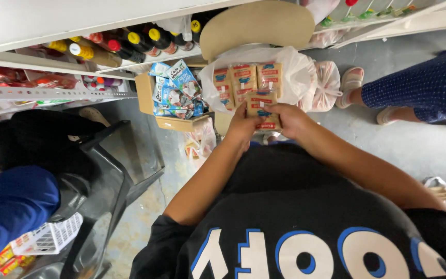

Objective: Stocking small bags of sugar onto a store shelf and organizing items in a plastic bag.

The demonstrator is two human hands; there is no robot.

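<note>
Grey concrete floor (388,139) runs between white metal shelves (52,93) in what looks like a small shop aisle, seen from above the person's black shirt. Both hands meet in front of the chest on one tan packet with a red and blue label (262,106). The left hand (243,126) has its fingers wrapped round the packet's left edge, and the right hand (291,119) closes over its right edge and top corner, so both sets of fingers are clamped on it. The packet sits just over the mouth of a white plastic bag (300,67), which holds three more packets of the same kind (243,77) standing side by side.

Judging by its flat, block-like shape and the easy two-handed hold, the packet seems light and fairly stiff, with a smooth wrapper that could slip. Gripping it by the two short edges, as now, looks the safest hold; the contents may crack if squeezed across the flat face.

Left of the bag, an open cardboard box (145,93) carries blue and white sachets (179,88). Bottles with red and yellow caps (130,44) lie on the shelf above. Another person's sandalled feet (352,82) stand to the right.
</note>
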